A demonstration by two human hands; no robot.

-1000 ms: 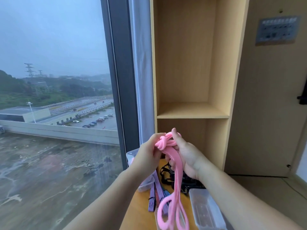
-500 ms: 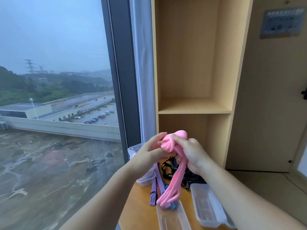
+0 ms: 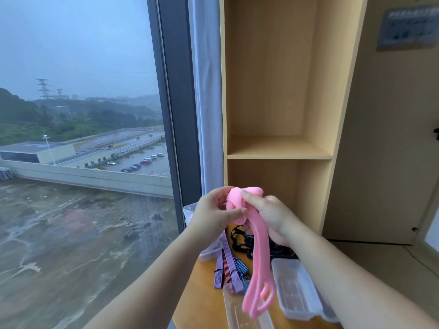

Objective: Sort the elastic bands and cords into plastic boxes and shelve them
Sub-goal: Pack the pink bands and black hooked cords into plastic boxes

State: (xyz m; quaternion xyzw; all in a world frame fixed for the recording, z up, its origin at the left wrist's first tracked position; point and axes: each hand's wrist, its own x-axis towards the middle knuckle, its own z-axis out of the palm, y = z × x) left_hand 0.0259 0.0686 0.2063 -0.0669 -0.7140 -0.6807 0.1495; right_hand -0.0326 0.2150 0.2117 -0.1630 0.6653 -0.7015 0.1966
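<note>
Presently the left hand [image 3: 215, 213] and right hand [image 3: 268, 214] both pinch the knotted top of the pink band [image 3: 260, 245] above the desk [image 3: 202, 293] (loops dangling over the clear boxes [image 3: 297, 288]), where a slack knot could uncoil and snag the striped bands [image 3: 228, 264].

Both hands were up in front of the lower compartment of the wooden shelf unit [image 3: 278, 148]. I noted the left hand [image 3: 213, 214] pinching the knotted top of the pink band [image 3: 260, 252] between thumb and fingers, with the right hand [image 3: 270, 217] gripping the same knot from the other side. The band's loops hung over the near box [image 3: 240, 314]. I saw the right box [image 3: 297, 288] just beside it and the far box [image 3: 190, 207] behind the left hand. The striped bands [image 3: 228, 264] and black cords [image 3: 240, 241] lay on the tabletop [image 3: 202, 295]. The window [image 3: 83, 138] was to the left.
</note>
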